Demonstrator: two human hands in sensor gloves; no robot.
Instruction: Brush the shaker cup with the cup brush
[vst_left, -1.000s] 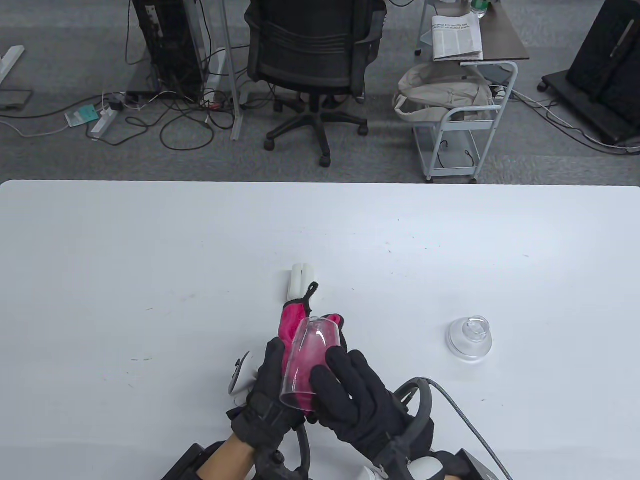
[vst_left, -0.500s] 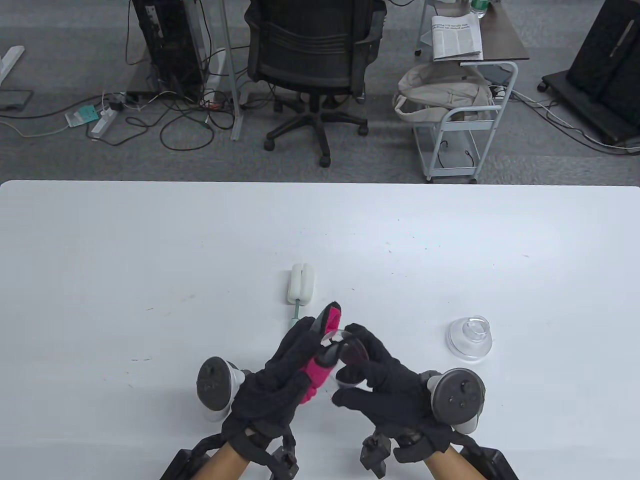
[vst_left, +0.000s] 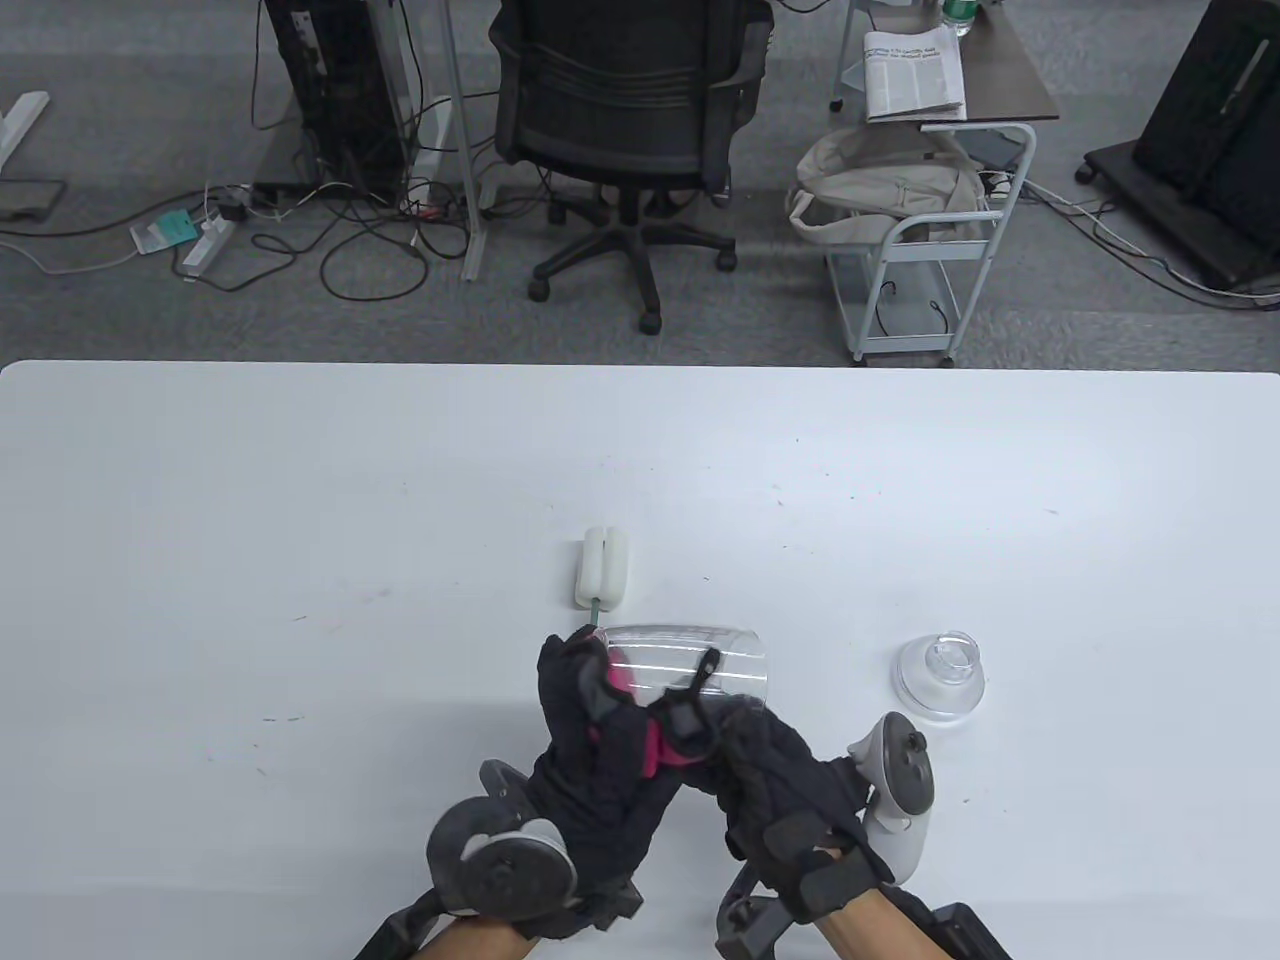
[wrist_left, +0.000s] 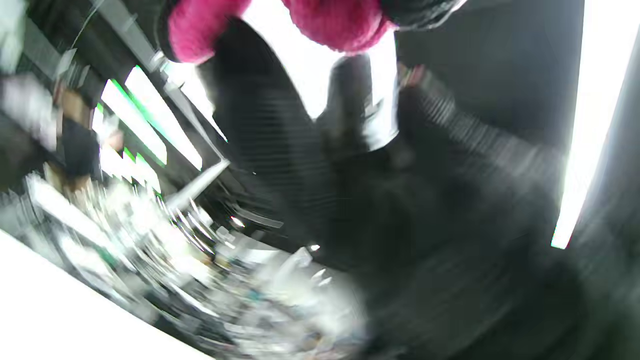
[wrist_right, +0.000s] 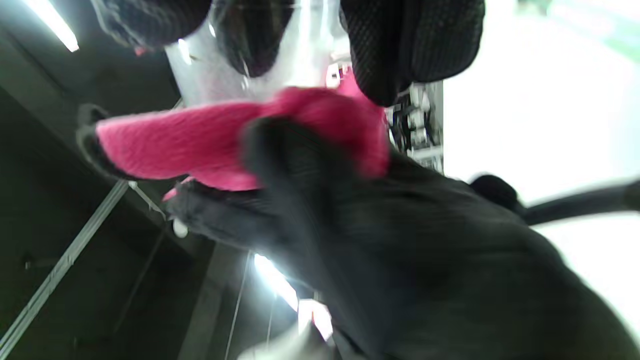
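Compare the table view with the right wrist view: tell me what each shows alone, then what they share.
Table view only: the cup brush lying on the table, the clear lid, and the left hand.

Right wrist view only: ceiling lights, seen from below.

Both: the right hand on the clear shaker cup, and the pink cloth.

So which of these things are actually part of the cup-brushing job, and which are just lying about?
In the job:
shaker cup
cup brush
left hand
right hand

Lying about, or unclear:
clear lid
pink cloth, gripped at the cup
office chair
cart
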